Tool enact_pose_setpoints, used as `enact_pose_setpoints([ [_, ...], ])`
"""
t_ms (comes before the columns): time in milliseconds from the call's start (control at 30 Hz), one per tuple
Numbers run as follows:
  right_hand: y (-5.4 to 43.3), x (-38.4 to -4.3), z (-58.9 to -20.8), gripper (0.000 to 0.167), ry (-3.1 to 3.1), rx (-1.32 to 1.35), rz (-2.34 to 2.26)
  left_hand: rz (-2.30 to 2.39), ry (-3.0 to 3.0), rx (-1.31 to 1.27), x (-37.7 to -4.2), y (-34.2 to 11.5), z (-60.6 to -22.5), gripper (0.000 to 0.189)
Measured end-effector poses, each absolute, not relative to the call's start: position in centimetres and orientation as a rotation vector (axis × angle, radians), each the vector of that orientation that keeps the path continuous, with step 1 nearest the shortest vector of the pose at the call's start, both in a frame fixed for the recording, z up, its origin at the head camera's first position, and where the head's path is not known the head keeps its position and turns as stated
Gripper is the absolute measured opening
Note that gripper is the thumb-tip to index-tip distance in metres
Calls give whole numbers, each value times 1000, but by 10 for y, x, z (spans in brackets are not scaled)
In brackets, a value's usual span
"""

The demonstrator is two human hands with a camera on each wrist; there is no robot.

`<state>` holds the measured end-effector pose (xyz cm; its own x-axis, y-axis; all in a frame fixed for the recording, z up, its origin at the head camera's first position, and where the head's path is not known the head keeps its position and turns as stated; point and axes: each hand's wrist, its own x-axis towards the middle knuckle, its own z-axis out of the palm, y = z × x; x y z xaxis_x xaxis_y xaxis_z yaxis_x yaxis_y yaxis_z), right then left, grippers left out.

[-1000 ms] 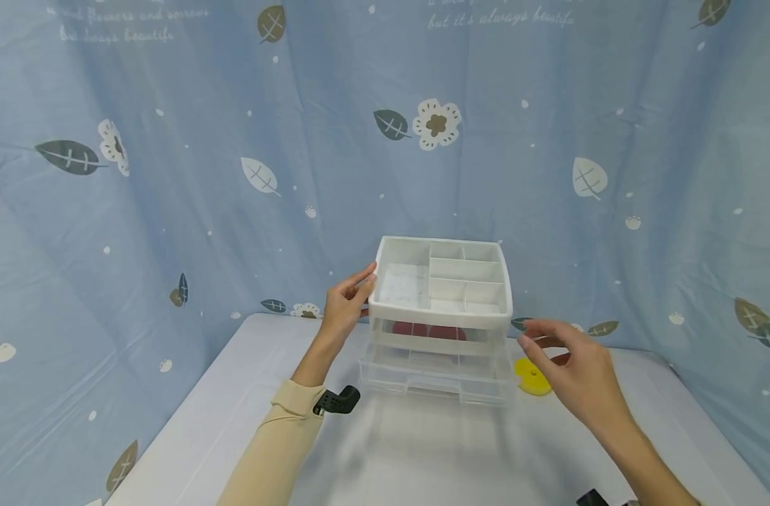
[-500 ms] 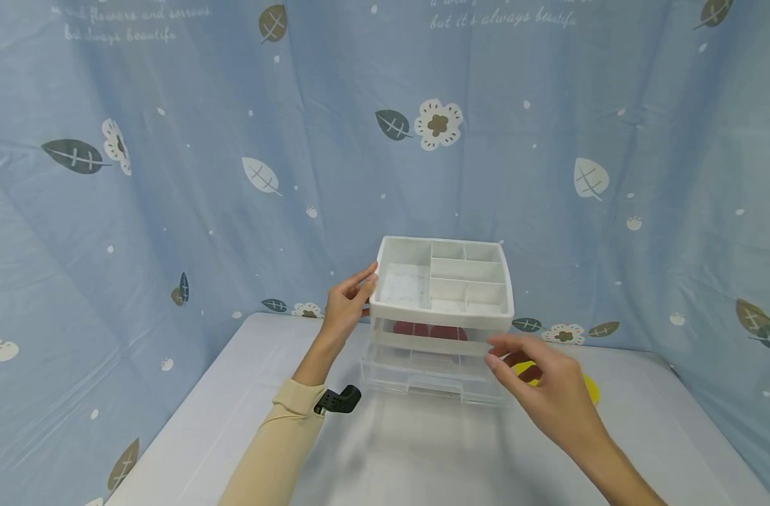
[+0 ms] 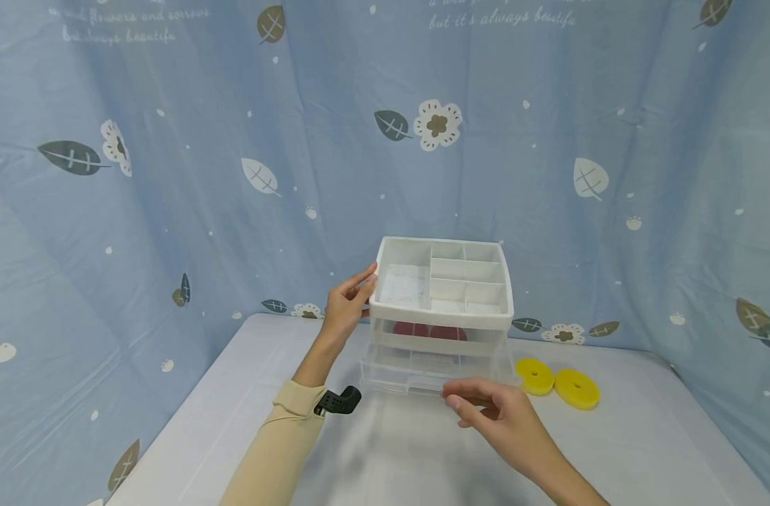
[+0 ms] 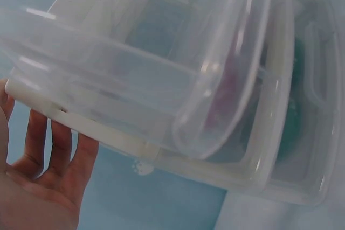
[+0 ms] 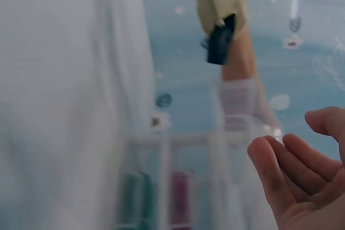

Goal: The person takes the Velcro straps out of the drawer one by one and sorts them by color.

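A white drawer organizer (image 3: pixel 441 322) with a compartmented top tray stands on the table. Its lowest visible clear drawer (image 3: pixel 391 376) juts toward me. My left hand (image 3: pixel 347 302) rests its fingertips against the organizer's left side; the left wrist view shows the fingers along the white frame (image 4: pixel 124 141). In front of the clear drawer hovers my right hand (image 3: pixel 495 418), holding nothing, with thumb and fingers loosely bent and apart. Whether it touches the drawer front I cannot tell. Dark red round things (image 3: pixel 412 329) show through the upper drawer, and blurred green things (image 4: pixel 291 133) through another.
Two yellow discs (image 3: pixel 535 377), each with a small centre hole, lie on the white table (image 3: pixel 638 422) right of the organizer. A blue patterned curtain (image 3: pixel 334 176) hangs close behind it. A black wrist device (image 3: pixel 338 400) sits on my left sleeve.
My right hand has moved left and down, from above the yellow discs to the front of the clear drawer, uncovering both discs. The left hand and the organizer have stayed in place.
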<state>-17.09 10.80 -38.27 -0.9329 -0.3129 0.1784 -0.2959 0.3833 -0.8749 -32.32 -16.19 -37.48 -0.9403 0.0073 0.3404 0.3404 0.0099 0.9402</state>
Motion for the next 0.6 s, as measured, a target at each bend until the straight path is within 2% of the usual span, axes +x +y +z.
enact_pose_setpoints([
  [233, 102, -179, -406, 41, 2250, -460, -1748, -2030, -2043, -368, -324, -162, -374, 38],
  [600, 99, -180, -414, 68, 1765, -202, -1947, -2030, -2037, -385, -324, -163, -375, 38],
])
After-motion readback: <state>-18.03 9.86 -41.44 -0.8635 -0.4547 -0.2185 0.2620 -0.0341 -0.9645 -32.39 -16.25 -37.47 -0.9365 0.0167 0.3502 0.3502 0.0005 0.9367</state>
